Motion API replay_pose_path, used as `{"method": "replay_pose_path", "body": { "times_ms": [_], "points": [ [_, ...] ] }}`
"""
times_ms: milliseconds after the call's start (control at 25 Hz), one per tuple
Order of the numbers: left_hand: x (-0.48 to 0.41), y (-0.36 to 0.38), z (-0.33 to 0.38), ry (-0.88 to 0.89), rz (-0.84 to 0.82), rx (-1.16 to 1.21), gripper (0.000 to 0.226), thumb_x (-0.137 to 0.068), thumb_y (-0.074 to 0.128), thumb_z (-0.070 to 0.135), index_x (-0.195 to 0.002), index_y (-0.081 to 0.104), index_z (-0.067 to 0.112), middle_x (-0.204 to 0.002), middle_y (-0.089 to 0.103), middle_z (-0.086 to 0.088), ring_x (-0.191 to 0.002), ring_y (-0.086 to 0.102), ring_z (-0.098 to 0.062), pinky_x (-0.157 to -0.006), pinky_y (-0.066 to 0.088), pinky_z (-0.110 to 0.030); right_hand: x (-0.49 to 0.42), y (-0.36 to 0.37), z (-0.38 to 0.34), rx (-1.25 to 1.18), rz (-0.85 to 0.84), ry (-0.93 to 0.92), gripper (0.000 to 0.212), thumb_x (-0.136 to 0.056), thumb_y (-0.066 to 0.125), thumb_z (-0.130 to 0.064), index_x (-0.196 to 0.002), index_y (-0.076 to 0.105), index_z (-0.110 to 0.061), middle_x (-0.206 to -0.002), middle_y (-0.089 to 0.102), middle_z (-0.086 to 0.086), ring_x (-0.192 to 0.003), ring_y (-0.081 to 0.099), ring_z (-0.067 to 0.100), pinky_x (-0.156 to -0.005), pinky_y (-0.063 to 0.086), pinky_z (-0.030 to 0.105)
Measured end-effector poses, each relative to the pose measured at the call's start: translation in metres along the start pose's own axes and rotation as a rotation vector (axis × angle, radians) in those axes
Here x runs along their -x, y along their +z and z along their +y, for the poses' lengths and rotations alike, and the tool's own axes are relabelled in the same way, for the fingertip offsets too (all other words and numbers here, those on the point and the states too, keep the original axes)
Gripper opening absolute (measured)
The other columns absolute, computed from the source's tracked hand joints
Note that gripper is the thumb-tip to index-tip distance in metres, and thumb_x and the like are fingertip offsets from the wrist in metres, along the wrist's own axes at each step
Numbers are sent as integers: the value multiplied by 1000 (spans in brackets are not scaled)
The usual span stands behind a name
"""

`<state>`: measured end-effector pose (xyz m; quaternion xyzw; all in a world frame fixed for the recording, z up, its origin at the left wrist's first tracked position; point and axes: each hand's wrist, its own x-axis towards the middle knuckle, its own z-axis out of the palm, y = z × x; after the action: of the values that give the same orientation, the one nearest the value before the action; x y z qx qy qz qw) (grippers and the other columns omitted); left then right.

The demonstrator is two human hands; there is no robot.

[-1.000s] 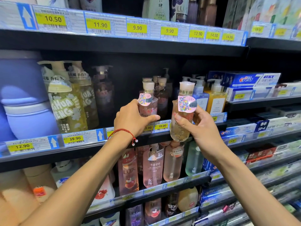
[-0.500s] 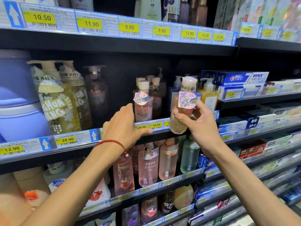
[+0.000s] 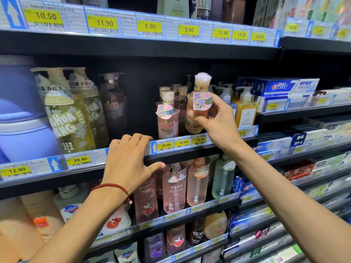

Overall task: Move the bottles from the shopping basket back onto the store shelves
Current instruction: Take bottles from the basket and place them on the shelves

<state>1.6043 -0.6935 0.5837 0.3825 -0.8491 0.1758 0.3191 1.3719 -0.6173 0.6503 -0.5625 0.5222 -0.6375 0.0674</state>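
My right hand [image 3: 216,120] grips a clear amber bottle [image 3: 196,103] with a pale cap and a flowery round sticker, holding it upright just above the middle shelf's front edge [image 3: 190,150], over the 18.00 price tag. Just left of it a matching pink bottle [image 3: 167,118] stands on that shelf, untouched. My left hand [image 3: 129,162], with a red cord at the wrist, rests fingers apart on the shelf edge left of the 28.00 tag and holds nothing. The shopping basket is out of view.
Large yellow-green pump bottles [image 3: 64,111] and purple jugs [image 3: 20,111] fill the shelf's left side; a dark gap lies between them and the pink bottle. Yellow pump bottles [image 3: 245,109] and toothpaste boxes [image 3: 284,86] stand to the right. Pink bottles [image 3: 173,190] line the shelf below.
My left hand has let go of the pink bottle and dropped to the shelf edge. My right hand has lifted the amber bottle higher and in over the shelf.
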Motion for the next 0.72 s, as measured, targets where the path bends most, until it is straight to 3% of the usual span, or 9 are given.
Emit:
{"method": "replay_pose_path", "body": {
  "times_ms": [200,320,440,560,720],
  "points": [
    [-1,2,-1,14,7,-4,68,-72,62,80,-115,61,28,-101,63,7,-88,55,-21,-77,33,-38,-1,6,15,25,-54,102,45,-90,80,-8,-131,62,-12,-115,76,0,-107,72,10,-90,56,21],
    [0,3,-2,11,3,-3,68,-72,63,80,-115,61,27,-100,62,7,-87,54,-22,-77,34,-38,3,10,26,102,-68,147,50,-90,81,-14,-134,58,-13,-116,75,-6,-106,72,4,-99,56,27],
    [0,4,-2,10,-3,-8,67,-73,63,80,-115,61,28,-100,62,7,-88,54,-21,-78,35,-38,2,10,27,249,-50,153,53,-89,82,-28,-134,56,-18,-115,74,-10,-109,69,8,-104,54,38],
    [0,3,-2,6,-3,-7,67,-73,63,79,-115,60,27,-100,62,6,-89,54,-21,-78,34,-38,3,5,22,406,-54,146,54,-90,80,-38,-135,57,-20,-119,69,-8,-111,65,12,-100,52,32],
    [3,4,-1,7,10,-17,68,-75,64,77,-121,60,26,-104,61,5,-91,53,-22,-82,36,-39,9,6,27,504,-19,57,45,-92,75,-43,-129,61,-22,-117,67,-4,-113,60,18,-99,51,38]
  ]
}}
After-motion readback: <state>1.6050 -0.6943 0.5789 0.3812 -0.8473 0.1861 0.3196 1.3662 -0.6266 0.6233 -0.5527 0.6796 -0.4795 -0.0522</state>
